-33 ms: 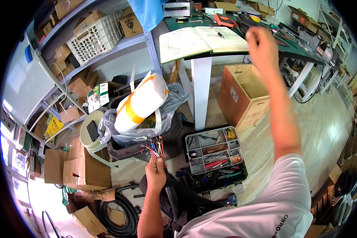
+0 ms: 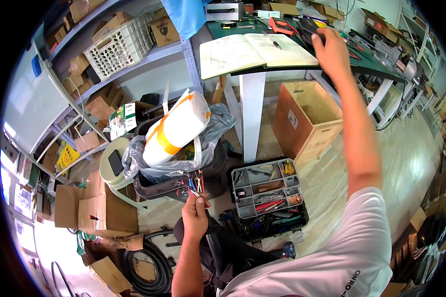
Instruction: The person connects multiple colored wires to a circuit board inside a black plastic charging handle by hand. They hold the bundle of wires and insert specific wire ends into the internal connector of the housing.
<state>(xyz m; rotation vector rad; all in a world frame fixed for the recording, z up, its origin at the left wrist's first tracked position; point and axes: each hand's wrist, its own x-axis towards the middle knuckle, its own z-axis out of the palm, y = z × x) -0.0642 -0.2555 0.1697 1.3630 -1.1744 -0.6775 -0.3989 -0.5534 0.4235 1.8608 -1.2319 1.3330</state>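
Observation:
Between the thumb and fingers of my left hand is a bundle of thin wires, with several coloured ends fanning out above the grip. These wires are in front of a black bin lined with a grey plastic bag. My right hand reaches far out over the green worktable, its thumb and forefinger apart. Close to its fingertips lies a dark case; whether they touch cannot be made out. Just left of that hand, an open notebook lies at the table edge with a pen on it.
An orange multimeter lies behind the notebook. Below, an open toolbox sits on the floor near a wooden box. A white roll with orange tape sticks out of the bin. Coiled black hose lies at lower left.
My right hand has moved slightly right over the table, and its fingers have opened from a closed, blurred shape. My left hand stays put with the wires.

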